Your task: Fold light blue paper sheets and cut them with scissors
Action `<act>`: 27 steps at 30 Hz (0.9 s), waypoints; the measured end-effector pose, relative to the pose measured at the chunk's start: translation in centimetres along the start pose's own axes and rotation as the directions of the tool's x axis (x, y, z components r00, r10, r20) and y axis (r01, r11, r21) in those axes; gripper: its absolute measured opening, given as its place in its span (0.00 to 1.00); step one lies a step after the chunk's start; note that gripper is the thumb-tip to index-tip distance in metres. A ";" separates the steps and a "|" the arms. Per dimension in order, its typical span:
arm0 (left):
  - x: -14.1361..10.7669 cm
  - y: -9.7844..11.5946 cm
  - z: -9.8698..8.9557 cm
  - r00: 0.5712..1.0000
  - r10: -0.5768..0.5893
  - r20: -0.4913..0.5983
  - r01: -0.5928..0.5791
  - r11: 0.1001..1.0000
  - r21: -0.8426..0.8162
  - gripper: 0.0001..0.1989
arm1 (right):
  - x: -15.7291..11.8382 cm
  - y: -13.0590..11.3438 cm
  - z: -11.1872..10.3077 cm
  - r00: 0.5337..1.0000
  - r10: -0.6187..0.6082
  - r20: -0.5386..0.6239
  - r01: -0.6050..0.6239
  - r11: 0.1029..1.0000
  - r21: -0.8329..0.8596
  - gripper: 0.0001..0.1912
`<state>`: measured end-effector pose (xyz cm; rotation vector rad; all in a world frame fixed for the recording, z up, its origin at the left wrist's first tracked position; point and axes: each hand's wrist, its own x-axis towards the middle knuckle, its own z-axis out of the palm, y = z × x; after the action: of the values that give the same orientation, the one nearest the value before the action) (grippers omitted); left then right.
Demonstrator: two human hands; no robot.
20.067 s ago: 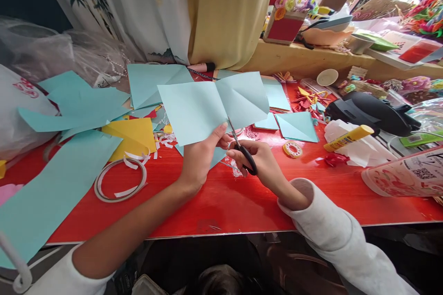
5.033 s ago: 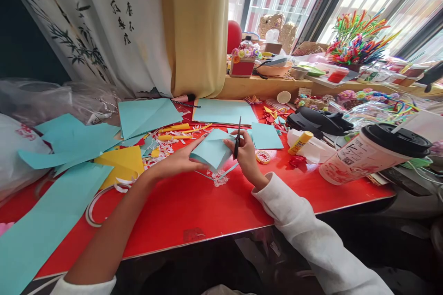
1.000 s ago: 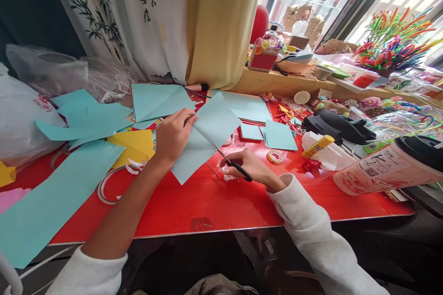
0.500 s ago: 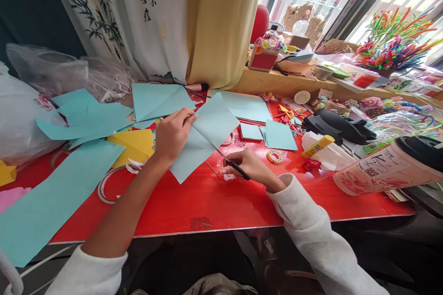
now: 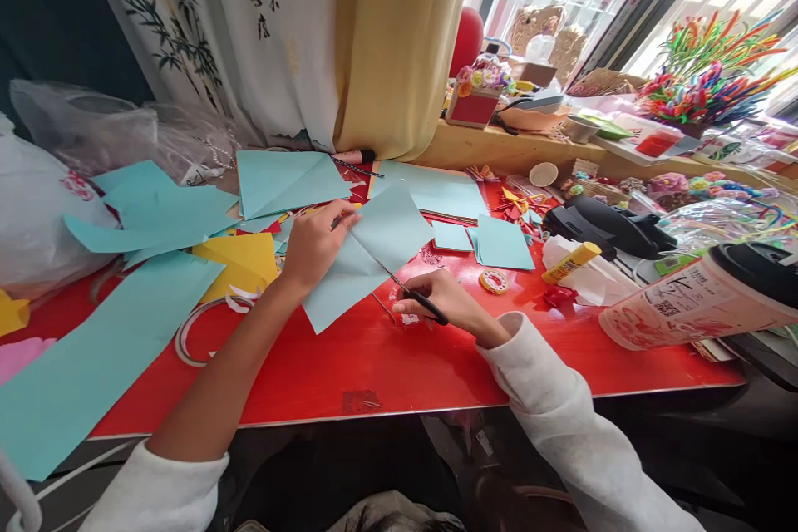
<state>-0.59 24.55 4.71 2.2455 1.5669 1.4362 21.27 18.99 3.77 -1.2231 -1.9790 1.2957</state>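
My left hand [image 5: 317, 243] pinches a sheet of light blue paper [image 5: 392, 224] by its left side, holding it tilted above the red table. In my right hand [image 5: 440, 297] is a pair of scissors [image 5: 426, 305] with black handles, the fingers closed round them. The blades reach into the paper from its lower right edge, along a crease or cut line near the middle. My left fingers hide part of the sheet's left side. Beneath the paper, a thin stick-like piece [image 5: 383, 307] lies on the table.
Larger blue sheets [image 5: 105, 349] and yellow paper [image 5: 240, 262] lie at left, beside a tape roll [image 5: 182, 341]. Small blue squares [image 5: 506, 243], a small tape roll [image 5: 494, 281], a glue stick [image 5: 570, 263] and a lidded cup [image 5: 698, 299] stand or lie at right. A curtain [image 5: 392, 41] hangs behind.
The paper has tilted slightly, its top corner shifting right and down and its lower corner left. My left hand has moved down a little; the scissors stay in the paper.
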 end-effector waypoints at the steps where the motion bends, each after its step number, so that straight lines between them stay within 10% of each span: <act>1: 0.0 0.0 0.1 1.000 0.008 0.006 -0.008 1.000 -0.001 0.07 | 0.0 0.0 0.0 1.000 -0.001 0.001 0.001 1.000 0.000 0.23; 27: -0.2 -0.2 0.6 1.000 -0.007 0.022 0.007 1.000 -0.019 0.07 | 0.1 0.5 0.4 0.999 0.017 0.029 -0.019 0.999 0.050 0.22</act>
<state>-0.32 24.74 4.19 2.2353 1.5468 1.4136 21.14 18.94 3.11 -1.2078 -1.9475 1.3704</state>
